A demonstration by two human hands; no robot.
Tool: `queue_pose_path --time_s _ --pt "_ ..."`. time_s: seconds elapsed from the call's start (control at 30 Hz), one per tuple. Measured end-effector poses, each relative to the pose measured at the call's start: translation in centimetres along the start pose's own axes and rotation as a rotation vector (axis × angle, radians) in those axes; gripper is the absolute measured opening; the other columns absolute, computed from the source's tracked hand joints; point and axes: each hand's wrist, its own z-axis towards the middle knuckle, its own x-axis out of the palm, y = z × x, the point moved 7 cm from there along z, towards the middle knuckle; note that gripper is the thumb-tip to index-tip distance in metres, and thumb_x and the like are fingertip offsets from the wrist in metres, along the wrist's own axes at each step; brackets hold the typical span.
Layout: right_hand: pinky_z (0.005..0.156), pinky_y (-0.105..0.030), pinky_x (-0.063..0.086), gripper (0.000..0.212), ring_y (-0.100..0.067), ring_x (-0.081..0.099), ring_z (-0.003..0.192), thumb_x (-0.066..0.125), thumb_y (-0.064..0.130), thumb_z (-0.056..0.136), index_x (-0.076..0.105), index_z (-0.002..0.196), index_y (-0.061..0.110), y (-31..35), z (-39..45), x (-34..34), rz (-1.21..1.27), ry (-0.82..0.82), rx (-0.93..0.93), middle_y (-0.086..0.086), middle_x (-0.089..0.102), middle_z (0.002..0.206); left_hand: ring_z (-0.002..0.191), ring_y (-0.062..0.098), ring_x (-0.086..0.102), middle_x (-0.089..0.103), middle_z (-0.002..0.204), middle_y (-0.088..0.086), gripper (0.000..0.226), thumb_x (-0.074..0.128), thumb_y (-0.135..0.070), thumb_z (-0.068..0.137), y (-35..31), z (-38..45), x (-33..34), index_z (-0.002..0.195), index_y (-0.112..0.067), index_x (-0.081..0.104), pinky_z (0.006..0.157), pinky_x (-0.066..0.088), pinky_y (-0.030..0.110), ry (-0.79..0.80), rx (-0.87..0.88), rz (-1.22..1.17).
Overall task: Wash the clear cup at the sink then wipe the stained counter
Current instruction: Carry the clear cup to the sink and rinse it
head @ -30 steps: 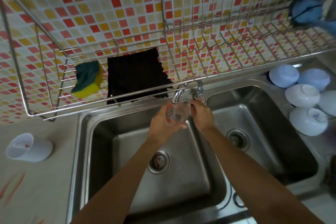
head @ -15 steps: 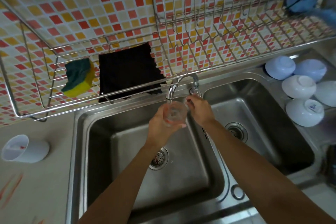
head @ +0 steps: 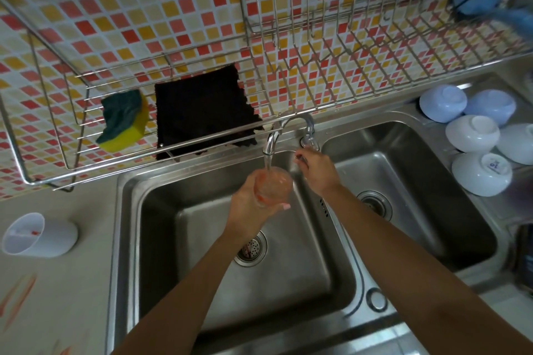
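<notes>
Holding the clear cup [head: 271,186] under running water over the sink [head: 288,291], my left hand [head: 253,204] wraps its slippery, breakable wall (light); right hand [head: 315,171] grips the tap handle [head: 308,143].

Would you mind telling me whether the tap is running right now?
On: a stream of water falls from the faucet spout into the clear cup gripped by the left hand, while the right hand holds the tap handle.

Cup [head: 271,186] under faucet [head: 272,141] (over sink [head: 340,274])
</notes>
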Motion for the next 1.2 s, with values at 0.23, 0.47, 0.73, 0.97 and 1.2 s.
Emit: queue_pose_path --time_s 0.23,0.47,0.73,0.97,1.2 --pt "0.077 -0.034 0.054 0.015 -0.024 0.066 0.084 0.055 0.011 0.096 0.065 0.107 0.008 0.0 -0.2 -0.3 0.061 -0.046 0.032 -0.011 0.070 0.098 0.086 -0.022 0.056 0.062 0.098 -0.021 0.081 0.091 -0.027 0.060 0.3 -0.3 0.4 0.128 -0.023 0.049 0.070 0.041 -0.002 0.005 0.003 -0.031" --pt "0.064 -0.026 0.039 0.028 -0.027 0.061 0.071 0.038 0.024 0.105 0.059 0.114 0.007 -2.3 -0.5 -3.0 0.158 -0.207 0.187 -0.017 0.069 0.088 0.089 -0.019 0.056 0.062 0.101 -0.022 0.079 0.091 -0.029 0.060 0.8 -0.3 0.5 0.127 -0.027 0.050 0.073 0.041 -0.003 -0.023 -0.022 -0.085" --pt "0.059 -0.023 0.035 0.030 -0.024 0.058 0.069 0.035 0.023 0.105 0.056 0.123 0.010 -1.6 -1.9 -2.1 0.251 -0.285 0.260 -0.009 0.064 0.084 0.081 -0.022 0.057 0.062 0.095 -0.022 0.075 0.090 -0.022 0.062 0.4 0.4 -0.9 0.126 -0.025 0.051 0.066 0.041 -0.004 -0.060 -0.023 -0.092" --pt "0.085 -0.036 0.050 0.035 -0.032 0.065 0.097 0.037 0.015 0.103 0.054 0.134 0.017 -2.1 -3.1 -2.9 0.223 -0.250 0.331 -0.015 0.070 0.108 0.092 -0.005 0.061 0.063 0.099 -0.020 0.075 0.091 -0.030 0.060 0.4 0.0 -1.6 0.124 -0.031 0.052 0.072 0.045 0.000 -0.071 -0.023 -0.078" --pt "0.090 -0.040 0.054 0.035 -0.023 0.067 0.102 0.041 0.018 0.102 0.053 0.135 0.017 0.0 -13.7 1.6 0.231 -0.171 0.254 -0.008 0.069 0.117 0.088 -0.002 0.062 0.062 0.097 -0.018 0.078 0.092 -0.031 0.058 1.7 -1.9 -3.2 0.125 -0.022 0.054 0.073 0.045 0.003 -0.186 -0.077 -0.065"
